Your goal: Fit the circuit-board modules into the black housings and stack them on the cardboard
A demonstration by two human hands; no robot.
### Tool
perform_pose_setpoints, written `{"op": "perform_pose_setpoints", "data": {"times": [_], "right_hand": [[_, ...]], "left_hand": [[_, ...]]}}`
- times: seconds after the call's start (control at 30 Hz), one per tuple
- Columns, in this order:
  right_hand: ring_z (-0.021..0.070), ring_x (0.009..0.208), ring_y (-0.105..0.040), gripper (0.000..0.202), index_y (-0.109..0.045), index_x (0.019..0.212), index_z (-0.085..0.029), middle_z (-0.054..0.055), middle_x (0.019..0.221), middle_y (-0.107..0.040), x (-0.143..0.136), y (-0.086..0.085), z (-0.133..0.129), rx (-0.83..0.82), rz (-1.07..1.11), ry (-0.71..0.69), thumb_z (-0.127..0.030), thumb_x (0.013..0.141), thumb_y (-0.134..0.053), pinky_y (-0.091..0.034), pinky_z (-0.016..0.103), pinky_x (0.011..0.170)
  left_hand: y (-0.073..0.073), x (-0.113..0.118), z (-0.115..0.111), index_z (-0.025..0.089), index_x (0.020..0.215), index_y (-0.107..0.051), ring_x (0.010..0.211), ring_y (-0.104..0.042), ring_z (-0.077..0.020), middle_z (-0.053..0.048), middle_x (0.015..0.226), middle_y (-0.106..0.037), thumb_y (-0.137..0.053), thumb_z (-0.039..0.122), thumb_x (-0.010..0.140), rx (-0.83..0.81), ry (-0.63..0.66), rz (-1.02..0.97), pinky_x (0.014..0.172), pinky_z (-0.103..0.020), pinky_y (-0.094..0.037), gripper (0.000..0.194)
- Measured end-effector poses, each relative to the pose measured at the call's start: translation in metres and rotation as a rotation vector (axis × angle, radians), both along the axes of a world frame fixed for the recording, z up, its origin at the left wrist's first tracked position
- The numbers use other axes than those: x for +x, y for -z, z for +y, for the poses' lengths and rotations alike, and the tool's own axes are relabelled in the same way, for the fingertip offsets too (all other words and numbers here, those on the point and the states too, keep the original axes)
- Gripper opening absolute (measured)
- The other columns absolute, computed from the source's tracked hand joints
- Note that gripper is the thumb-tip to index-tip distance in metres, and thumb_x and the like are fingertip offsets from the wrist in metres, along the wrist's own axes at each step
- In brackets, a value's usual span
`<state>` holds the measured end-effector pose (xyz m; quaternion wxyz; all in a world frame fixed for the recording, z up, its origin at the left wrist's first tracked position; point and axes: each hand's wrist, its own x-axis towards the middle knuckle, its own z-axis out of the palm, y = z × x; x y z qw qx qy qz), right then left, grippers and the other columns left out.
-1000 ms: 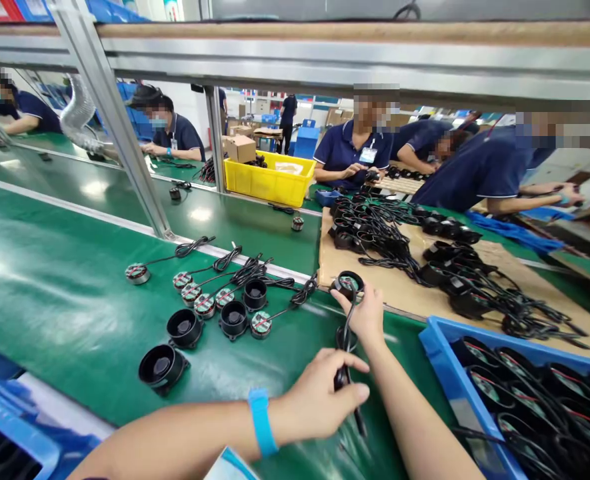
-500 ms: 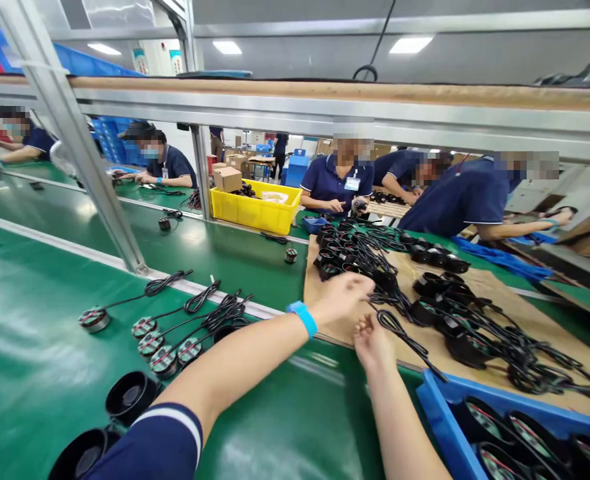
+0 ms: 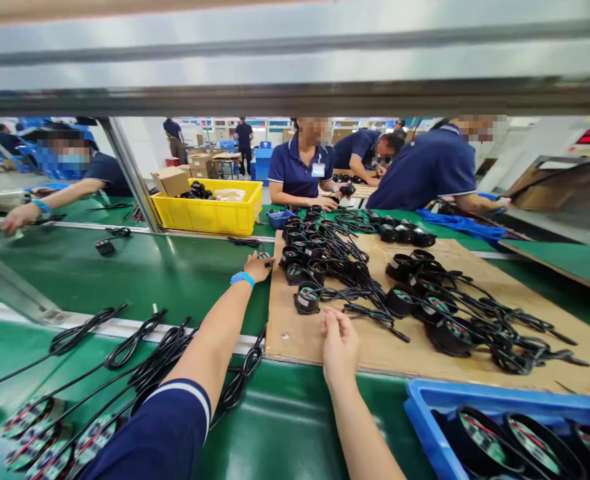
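My left hand (image 3: 259,268) reaches forward to the far green surface beside the cardboard's left edge. Its fingers close round a small round motor with a circuit board (image 3: 263,255), partly hidden by them. My right hand (image 3: 341,343) hovers over the near edge of the cardboard sheet (image 3: 295,343), fingers loosely bent and apart, with nothing visible in them. Just beyond it lie a black round housing (image 3: 307,298) with a board inside and a coiled black cable (image 3: 375,316). Rows of similar cabled housings (image 3: 442,307) cover much of the cardboard.
A blue bin (image 3: 425,417) of black housings stands at near right. Cabled round motors (image 3: 55,453) lie at near left. Behind are a yellow bin (image 3: 209,212) and co-workers. A metal beam (image 3: 295,63) crosses overhead; a post (image 3: 129,173) rises at left.
My left hand has moved from above the cardboard to the small motor at its left and taken hold. My right hand has drawn back from the coiled cable. A housing now sits on the cardboard's near-left part.
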<state>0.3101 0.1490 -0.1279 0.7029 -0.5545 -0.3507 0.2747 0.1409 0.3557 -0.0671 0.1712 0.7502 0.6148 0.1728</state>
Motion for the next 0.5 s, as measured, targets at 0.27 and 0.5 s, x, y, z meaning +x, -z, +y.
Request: {"op": "perform_pose_setpoints", "data": {"times": [0.27, 0.5], "right_hand": [[0.0152, 0.068, -0.059, 0.046, -0.069, 0.105, -0.014, 0.005, 0.083, -0.068, -0.011, -0.022, -0.009, -0.010, -0.081, -0.128, -0.057, 0.089, -0.060, -0.050, 0.031, 0.067], [0.0272, 0.113, -0.068, 0.079, -0.052, 0.144, -0.022, 0.015, 0.128, -0.068, -0.072, -0.061, -0.041, 0.082, -0.159, -0.678, -0.054, 0.077, -0.079, -0.055, 0.045, 0.094]], "left_hand": [[-0.033, -0.014, -0.031, 0.019, 0.130, -0.062, 0.123, -0.059, -0.0267, -0.011, 0.133, -0.061, -0.059, 0.029, 0.101, 0.113, 0.202, 0.013, 0.106, -0.050, -0.049, 0.031], [-0.131, -0.061, -0.166, 0.034, 0.140, -0.061, 0.129, -0.049, -0.0241, -0.007, 0.120, -0.054, -0.048, 0.024, 0.105, 0.243, 0.478, 0.002, 0.116, -0.041, -0.040, 0.039]]}}
